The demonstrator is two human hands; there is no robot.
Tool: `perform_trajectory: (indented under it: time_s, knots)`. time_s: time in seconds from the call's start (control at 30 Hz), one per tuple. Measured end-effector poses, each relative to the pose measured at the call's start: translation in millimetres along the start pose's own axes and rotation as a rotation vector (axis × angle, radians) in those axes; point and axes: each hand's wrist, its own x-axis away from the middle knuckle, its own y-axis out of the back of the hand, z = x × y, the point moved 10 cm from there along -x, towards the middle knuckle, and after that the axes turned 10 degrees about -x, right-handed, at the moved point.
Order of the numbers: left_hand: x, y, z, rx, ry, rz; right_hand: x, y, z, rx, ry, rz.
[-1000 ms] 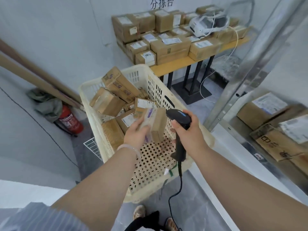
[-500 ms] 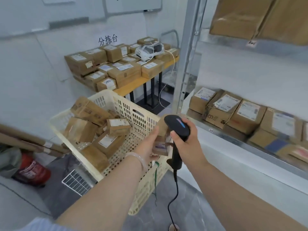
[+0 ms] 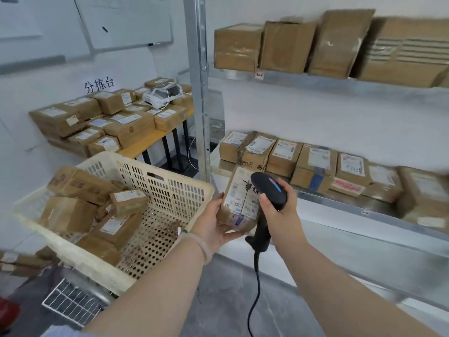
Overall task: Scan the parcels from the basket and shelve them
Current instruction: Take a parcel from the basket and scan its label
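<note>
My left hand (image 3: 213, 222) grips a small brown parcel (image 3: 239, 203) with a white label facing me, held just right of the basket. My right hand (image 3: 279, 210) is closed on a black corded barcode scanner (image 3: 268, 190), its head resting over the parcel's upper right corner. The cream plastic basket (image 3: 170, 181) at lower left still holds several brown parcels (image 3: 97, 205). Behind the held parcel, the metal shelf (image 3: 340, 203) carries a row of labelled boxes (image 3: 315, 161).
An upper shelf (image 3: 315, 77) holds larger boxes. A yellow table (image 3: 141, 147) at the back is stacked with parcels and a white printer (image 3: 161, 94). A steel upright (image 3: 199, 93) stands between table and shelf. A wire rack (image 3: 70, 302) lies on the grey floor.
My view swung right from the basket to the shelves. The parcel came out of the basket and rose in front of the shelf, label turned up, with the scanner following beside it.
</note>
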Motion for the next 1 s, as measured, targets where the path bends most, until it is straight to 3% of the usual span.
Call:
perform_trajectory:
  time_s: [0.1,0.37,0.67,1.0]
  knots:
    - [2.3,-23.1,7.3,-0.07,-0.036,-0.03,4.9,33.2,19.7,0.037,0.042,0.013]
    - [8.1,-117.9,19.5,-0.265,-0.131,0.092,18.6,120.8,60.3,0.059,0.094,0.002]
    - [22.0,-174.2,3.0,-0.487,-0.364,0.068,24.0,165.9,78.0,0.05,0.108,0.017]
    - [31.3,-164.1,-10.2,-0.65,-0.293,0.147,24.8,182.4,80.7,0.096,0.145,-0.011]
